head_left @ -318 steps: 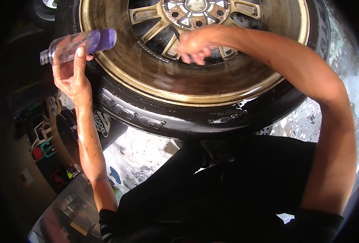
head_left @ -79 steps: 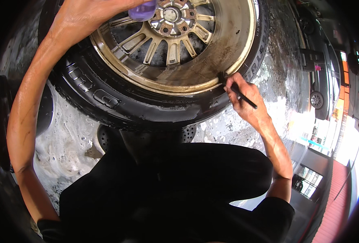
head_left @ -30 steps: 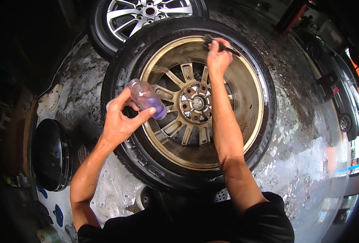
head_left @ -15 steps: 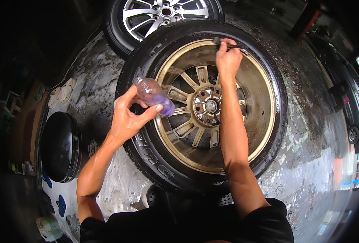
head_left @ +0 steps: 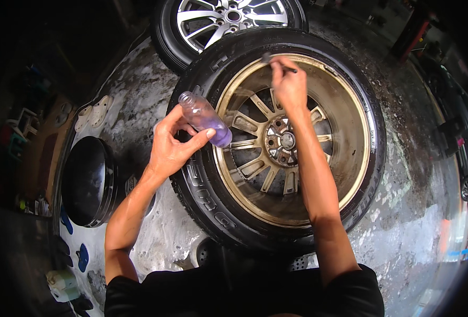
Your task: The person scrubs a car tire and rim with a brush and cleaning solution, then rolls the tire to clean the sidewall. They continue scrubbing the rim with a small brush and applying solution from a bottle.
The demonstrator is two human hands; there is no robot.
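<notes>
In my left hand (head_left: 173,138) is a clear bottle (head_left: 207,117) with purple liquid, tilted with its uncapped neck up and to the left. It hangs over the left edge of a dirty, brownish wheel rim (head_left: 246,123) lying flat inside a black tyre (head_left: 205,198). My right hand (head_left: 290,84) grips a small brush (head_left: 267,57) with a dark handle. The brush head, blurred by motion, is at the far edge of the rim, where the tyre meets it. Whether its bristles touch the tyre or the rim, I cannot tell.
A second wheel with a silver rim (head_left: 234,17) lies beyond, partly under the near tyre. At left are a round black container (head_left: 88,182), pale clogs (head_left: 94,115), a blue slipper (head_left: 82,258) and a jug (head_left: 63,285). A dark car (head_left: 464,142) stands far right.
My right hand has moved the brush leftward along the far edge of the rim. The bottle stays over the rim's left side in my left hand. The whole view has shifted slightly.
</notes>
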